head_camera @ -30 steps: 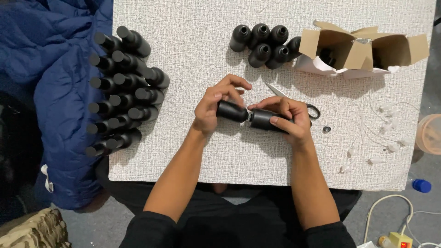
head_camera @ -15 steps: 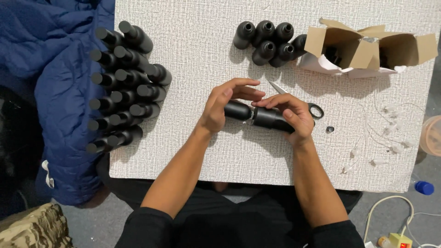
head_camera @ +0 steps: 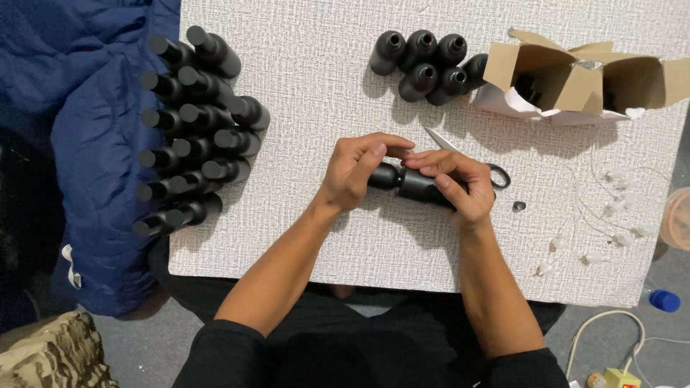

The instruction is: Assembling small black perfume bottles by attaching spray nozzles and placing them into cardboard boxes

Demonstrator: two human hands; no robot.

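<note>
Fingers (head_camera: 374, 154) of left hand (head_camera: 352, 172) clamped on cap end of black bottle (head_camera: 406, 183); right hand (head_camera: 456, 185) wraps its body, mid-tabletop (head_camera: 302, 65). Risk: cap cross-threads if skewed; scissors (head_camera: 474, 162) just behind rt knuckles could nick.

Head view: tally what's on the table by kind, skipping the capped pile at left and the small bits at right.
Uncapped bottles, top group: 6
black bottle held by left hand and right hand: 1
Cardboard boxes: 2
Scissors: 1
Total: 10
</note>
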